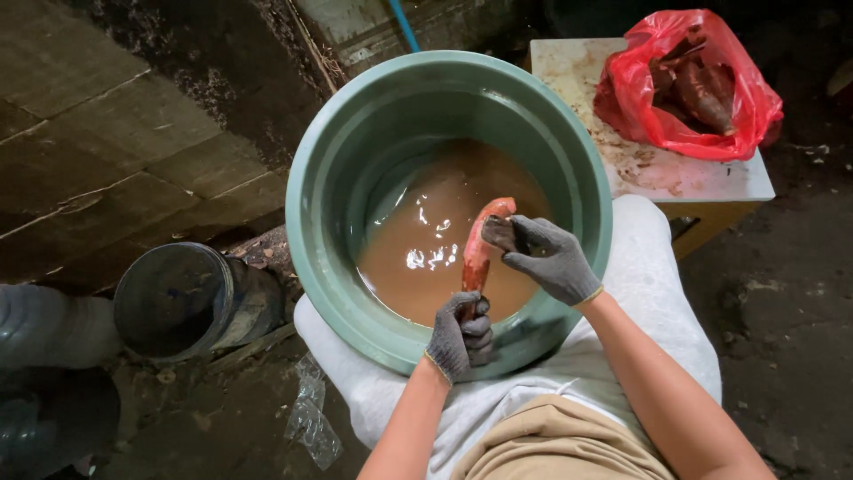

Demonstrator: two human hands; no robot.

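A reddish sweet potato (478, 244) stands nearly upright over muddy brown water (418, 240) inside a large green plastic tub (320, 151). My left hand (460, 336), in a grey knit glove, grips the root's lower end near the tub's front rim. My right hand (544, 256), also gloved in grey, presses against the upper right side of the root with curled fingers. The tub rests between my knees, which are covered in pale trousers.
A red plastic bag (689, 84) holding several more dark roots lies on a stained white stand (657, 169) at the right. A dark metal bucket (178, 298) stands left of the tub. Clear plastic scrap (311, 418) lies on the dirty ground.
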